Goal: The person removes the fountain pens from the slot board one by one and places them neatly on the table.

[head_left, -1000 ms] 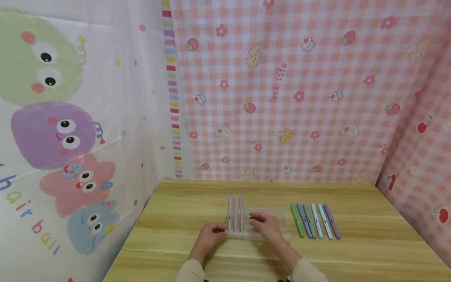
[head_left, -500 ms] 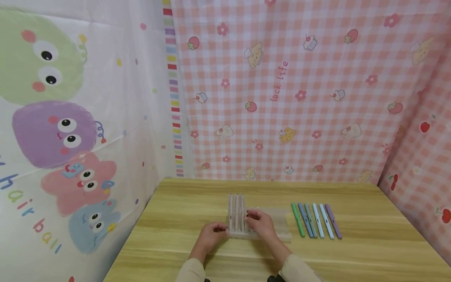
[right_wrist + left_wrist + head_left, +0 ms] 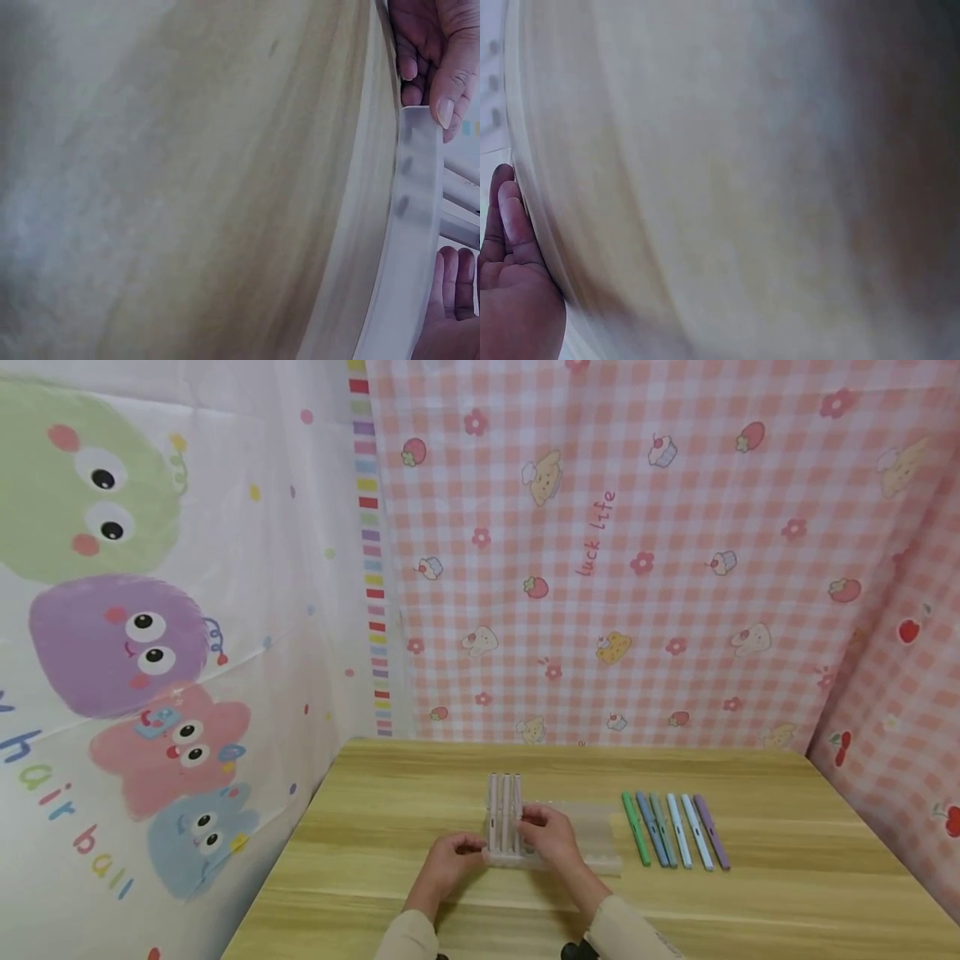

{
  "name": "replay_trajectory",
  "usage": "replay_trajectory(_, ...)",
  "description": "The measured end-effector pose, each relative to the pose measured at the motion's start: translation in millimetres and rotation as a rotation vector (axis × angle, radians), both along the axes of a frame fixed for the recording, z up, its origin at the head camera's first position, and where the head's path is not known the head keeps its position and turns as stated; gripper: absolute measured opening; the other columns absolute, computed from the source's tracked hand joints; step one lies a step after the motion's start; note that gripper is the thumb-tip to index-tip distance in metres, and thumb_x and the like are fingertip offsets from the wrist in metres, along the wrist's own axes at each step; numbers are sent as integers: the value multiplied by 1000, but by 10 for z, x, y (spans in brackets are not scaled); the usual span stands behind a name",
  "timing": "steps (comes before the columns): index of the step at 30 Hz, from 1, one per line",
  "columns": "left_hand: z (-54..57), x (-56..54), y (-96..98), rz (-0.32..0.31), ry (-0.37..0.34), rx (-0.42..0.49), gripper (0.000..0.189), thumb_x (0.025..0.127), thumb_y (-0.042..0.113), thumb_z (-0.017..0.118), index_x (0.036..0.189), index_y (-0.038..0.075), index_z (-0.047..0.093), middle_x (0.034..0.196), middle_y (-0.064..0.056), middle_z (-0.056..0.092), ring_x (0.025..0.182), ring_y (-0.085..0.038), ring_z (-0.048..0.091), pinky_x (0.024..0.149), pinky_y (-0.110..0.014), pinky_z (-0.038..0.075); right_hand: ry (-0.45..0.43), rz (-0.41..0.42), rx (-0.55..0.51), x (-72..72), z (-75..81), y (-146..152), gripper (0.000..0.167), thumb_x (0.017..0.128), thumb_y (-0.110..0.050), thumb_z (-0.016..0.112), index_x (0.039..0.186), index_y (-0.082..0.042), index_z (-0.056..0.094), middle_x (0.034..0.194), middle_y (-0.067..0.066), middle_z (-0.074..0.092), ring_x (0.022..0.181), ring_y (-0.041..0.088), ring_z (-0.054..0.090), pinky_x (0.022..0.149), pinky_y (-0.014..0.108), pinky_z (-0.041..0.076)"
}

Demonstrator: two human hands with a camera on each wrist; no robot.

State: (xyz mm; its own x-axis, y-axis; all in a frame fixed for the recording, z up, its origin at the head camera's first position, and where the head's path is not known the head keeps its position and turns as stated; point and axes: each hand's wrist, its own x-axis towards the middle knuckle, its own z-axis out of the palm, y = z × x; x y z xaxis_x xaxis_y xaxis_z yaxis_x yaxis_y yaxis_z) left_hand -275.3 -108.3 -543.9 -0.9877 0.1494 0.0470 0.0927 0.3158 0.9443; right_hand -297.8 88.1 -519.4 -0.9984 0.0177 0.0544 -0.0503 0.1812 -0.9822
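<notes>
Three pale pinkish-grey pens stand side by side at the left end of a clear plastic pen case. At the case's front left corner, my left hand grips the edge; in the right wrist view its thumb lies over that corner. My right hand reaches across the case, fingertips right at the rightmost of the three pens. In the right wrist view the fingers of that hand are raised beside the pens, fairly straight. The left wrist view catches part of the left hand.
Several loose pens lie in a row right of the case: a green pen, bluish and light ones, and a purple pen. The wooden table ends at a pink checked curtain behind and a white printed curtain at left.
My right hand has moved left across the case, from beside the three pens to the rightmost one. The left hand stays at the case's corner.
</notes>
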Motion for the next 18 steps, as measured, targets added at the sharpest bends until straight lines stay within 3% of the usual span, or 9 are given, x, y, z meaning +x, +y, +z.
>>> replay_trajectory(8,2,5,10,11,-12,-2,18,85,3,74,101,-4,71,94,-9,69,85,-15,59,77,-33,50,8,-4,-18,-4,-60,1,22,87,0,70,106,11,67,92,11,69,79,15,62,70,29,54)
replay_trajectory(18,-19,-15,-4,6,-16,-5,17,85,5,74,101,-3,72,94,-7,69,85,-14,59,77,-32,50,10,-33,-93,47,3,-5,26,90,-4,70,111,10,65,98,14,67,86,17,62,75,32,57)
